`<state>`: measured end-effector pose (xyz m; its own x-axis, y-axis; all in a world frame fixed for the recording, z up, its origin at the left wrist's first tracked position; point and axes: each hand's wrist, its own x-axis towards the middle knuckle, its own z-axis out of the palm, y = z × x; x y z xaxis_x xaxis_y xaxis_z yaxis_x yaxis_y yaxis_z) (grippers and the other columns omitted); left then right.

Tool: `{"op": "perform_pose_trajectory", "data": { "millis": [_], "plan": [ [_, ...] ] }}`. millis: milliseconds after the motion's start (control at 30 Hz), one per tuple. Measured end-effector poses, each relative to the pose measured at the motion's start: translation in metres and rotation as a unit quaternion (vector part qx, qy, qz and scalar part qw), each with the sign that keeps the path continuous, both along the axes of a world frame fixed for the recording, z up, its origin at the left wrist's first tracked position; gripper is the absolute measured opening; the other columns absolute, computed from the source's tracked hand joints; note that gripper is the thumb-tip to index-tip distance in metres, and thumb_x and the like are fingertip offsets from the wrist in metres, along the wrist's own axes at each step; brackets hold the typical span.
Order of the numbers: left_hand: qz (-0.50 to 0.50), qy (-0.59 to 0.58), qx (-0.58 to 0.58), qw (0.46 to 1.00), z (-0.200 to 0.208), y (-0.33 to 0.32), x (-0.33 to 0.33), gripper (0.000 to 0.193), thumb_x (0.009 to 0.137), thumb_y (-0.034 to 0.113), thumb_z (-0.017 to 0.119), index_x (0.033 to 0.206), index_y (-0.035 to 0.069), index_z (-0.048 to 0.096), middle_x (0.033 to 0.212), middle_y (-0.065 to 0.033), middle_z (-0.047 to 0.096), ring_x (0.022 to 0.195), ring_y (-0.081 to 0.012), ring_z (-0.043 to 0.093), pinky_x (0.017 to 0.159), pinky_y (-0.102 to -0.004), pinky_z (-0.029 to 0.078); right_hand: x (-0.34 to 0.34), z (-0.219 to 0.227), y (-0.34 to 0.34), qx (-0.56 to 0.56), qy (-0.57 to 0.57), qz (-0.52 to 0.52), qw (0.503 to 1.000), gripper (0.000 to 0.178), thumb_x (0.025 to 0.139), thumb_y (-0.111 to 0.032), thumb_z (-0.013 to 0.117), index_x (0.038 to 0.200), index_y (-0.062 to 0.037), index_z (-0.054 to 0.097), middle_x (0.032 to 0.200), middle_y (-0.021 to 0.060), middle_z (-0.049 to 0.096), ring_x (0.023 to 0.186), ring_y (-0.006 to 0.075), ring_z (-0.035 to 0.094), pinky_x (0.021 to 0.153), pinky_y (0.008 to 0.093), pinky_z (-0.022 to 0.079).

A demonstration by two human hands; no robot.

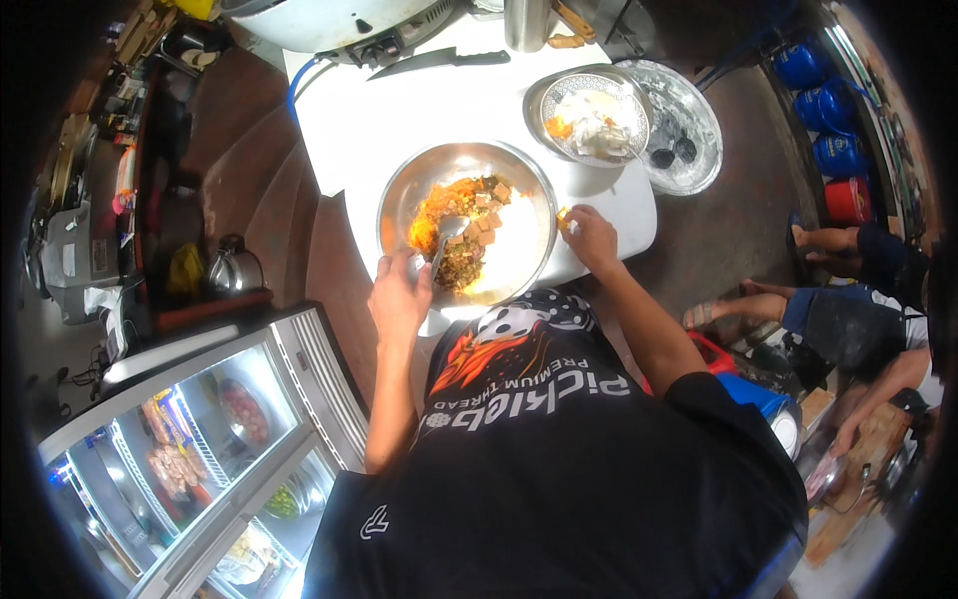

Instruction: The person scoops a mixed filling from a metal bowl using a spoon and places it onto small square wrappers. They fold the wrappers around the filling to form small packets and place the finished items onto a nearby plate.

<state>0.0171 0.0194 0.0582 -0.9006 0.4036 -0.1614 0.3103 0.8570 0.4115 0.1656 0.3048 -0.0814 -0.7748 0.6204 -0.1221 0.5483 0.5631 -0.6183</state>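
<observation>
A wide steel mixing bowl point(394, 200) sits on the white table near me. In it lie shredded orange food point(435, 208), several brown cubes point(483, 226), a dark chopped mix point(459, 268) and something white, washed out by glare. A metal spoon point(450, 232) rests with its head on the food, its handle running down to my left hand point(401, 298). That hand is closed around the handle's end at the bowl's near-left rim; a pale bit shows by its fingers. My right hand point(591, 240), beside the right rim, pinches a small yellow piece point(565, 217), too small to name.
Right of the bowl stand a patterned bowl point(597, 112) with pale food and a large white-smeared basin point(689, 130). A knife point(439, 63) lies beyond, before a white appliance point(339, 25). A lit glass-door fridge point(190, 449) stands lower left. Other people sit at right, one at a wooden board point(860, 474).
</observation>
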Motion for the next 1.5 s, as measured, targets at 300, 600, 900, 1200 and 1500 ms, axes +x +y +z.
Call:
{"op": "perform_pose_trajectory", "data": {
  "millis": [300,600,900,1200,1500],
  "plan": [
    [-0.012,-0.014,0.031,0.999,0.006,0.008,0.001,0.033,0.085,0.026,0.064,0.113,0.010,0.061,0.111,-0.0127,0.060,0.091,-0.0326,0.062,0.077,-0.0450,0.050,-0.009,0.002,0.002,0.075,-0.026,0.082,0.993,0.017,0.073,-0.018,0.068,0.089,-0.0131,0.065,0.099,0.0052,0.063,0.091,0.0269,0.063,0.077,0.0391,0.050],
    [-0.011,-0.214,0.359,0.908,0.008,0.020,0.021,0.019,0.084,0.008,0.069,0.101,0.001,0.064,0.087,-0.0042,0.065,0.071,-0.0089,0.059,0.063,-0.0240,0.048,-0.003,0.113,-0.013,0.126,0.352,0.069,0.925,0.020,0.064,0.006,0.073,0.078,-0.0054,0.065,0.086,0.0082,0.064,0.072,0.0216,0.065,0.064,0.0286,0.053],
    [-0.097,-0.350,0.563,0.742,0.051,0.049,0.030,0.025,0.082,-0.008,0.066,0.106,-0.002,0.062,0.098,-0.0065,0.067,0.090,-0.0095,0.063,0.080,-0.0233,0.052,-0.032,0.173,-0.067,0.057,0.464,0.258,0.845,0.013,0.068,0.001,0.072,0.079,-0.0035,0.066,0.089,0.0118,0.068,0.073,0.0218,0.068,0.060,0.0280,0.053],
    [-0.047,-0.302,0.557,0.772,0.063,0.045,0.033,0.019,0.084,-0.006,0.065,0.103,-0.003,0.066,0.092,-0.0073,0.069,0.083,-0.0101,0.065,0.075,-0.0227,0.053,-0.025,0.169,-0.092,-0.513,0.332,0.079,0.787,0.035,0.082,0.008,0.066,0.116,0.0013,0.060,0.100,0.0113,0.068,0.092,0.0147,0.065,0.082,0.0269,0.053],
    [0.004,-0.379,0.523,0.764,0.062,0.045,0.030,0.021,0.084,-0.004,0.065,0.105,-0.003,0.066,0.092,-0.0084,0.069,0.083,-0.0100,0.065,0.073,-0.0223,0.053,-0.030,0.173,-0.087,-0.133,0.367,0.186,0.902,0.028,0.072,0.003,0.072,0.098,-0.0026,0.064,0.089,0.0075,0.068,0.079,0.0178,0.067,0.067,0.0278,0.053]
  ]
}}
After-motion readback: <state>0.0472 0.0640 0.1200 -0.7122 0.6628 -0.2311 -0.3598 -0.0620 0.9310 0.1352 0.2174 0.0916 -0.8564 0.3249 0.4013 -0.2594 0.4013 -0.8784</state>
